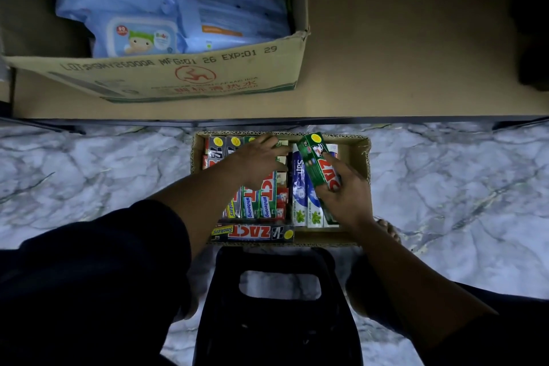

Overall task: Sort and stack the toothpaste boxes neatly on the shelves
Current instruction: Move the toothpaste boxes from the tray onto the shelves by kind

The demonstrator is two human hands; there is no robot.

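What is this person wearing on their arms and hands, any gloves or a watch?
No gloves, watch or rings show: the left hand and right hand are bare. The left arm wears a dark loose fabric sleeve ending near the elbow. The right forearm is bare; dark cloth seems to begin higher up.

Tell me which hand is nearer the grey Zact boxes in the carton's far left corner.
Left. The left hand reaches into the carton right beside the grey Zact boxes; the right hand is over its opposite side, gripping a green Zact box.
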